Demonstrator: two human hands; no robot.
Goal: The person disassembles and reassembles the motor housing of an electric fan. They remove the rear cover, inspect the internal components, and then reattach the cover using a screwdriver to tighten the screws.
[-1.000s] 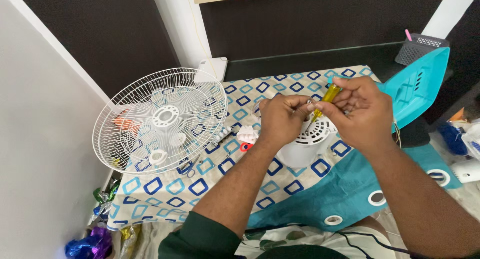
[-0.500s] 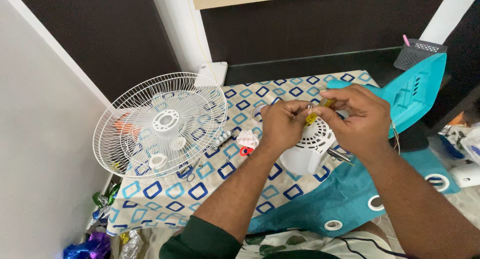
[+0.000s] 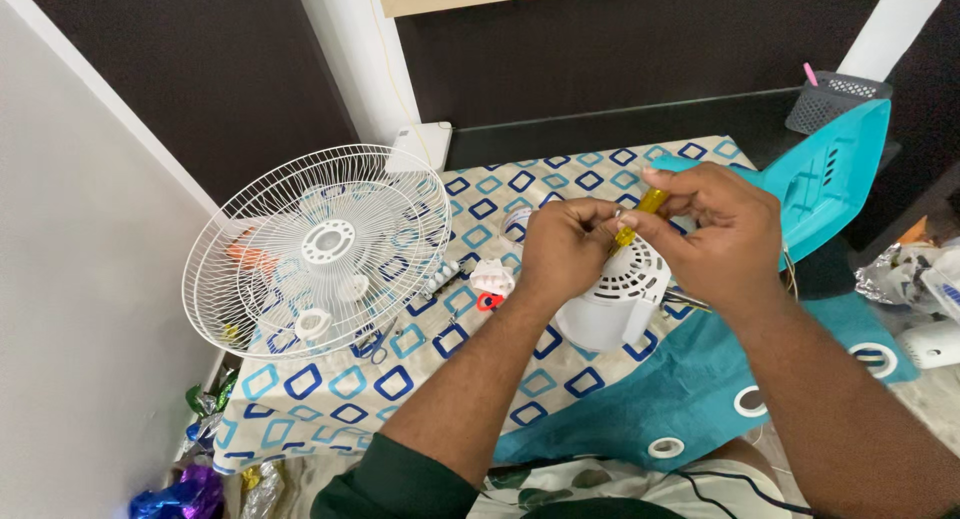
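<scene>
A: What are the two hands doing?

B: Both meet over a white vented fan motor housing (image 3: 612, 301) in the middle of the bench (image 3: 330, 394), which wears a cloth of blue and teal squares. The right hand (image 3: 715, 234) is curled closed around a yellow-handled screwdriver (image 3: 640, 214), its tip angled down toward the housing's top. The left hand (image 3: 567, 247) is pinched shut at the screwdriver's lower end, just above the housing; what its fingertips grip is too small to tell

A: What lies around them?

B: A white wire fan grille (image 3: 318, 249) sits to the left, partly overhanging the bench edge. Between grille and housing lie a small white part (image 3: 492, 276) and a red piece (image 3: 489, 301). A teal plastic chair (image 3: 825, 184) stands to the right, and a teal curtain with white eyelets (image 3: 690, 399) drapes near the person
</scene>
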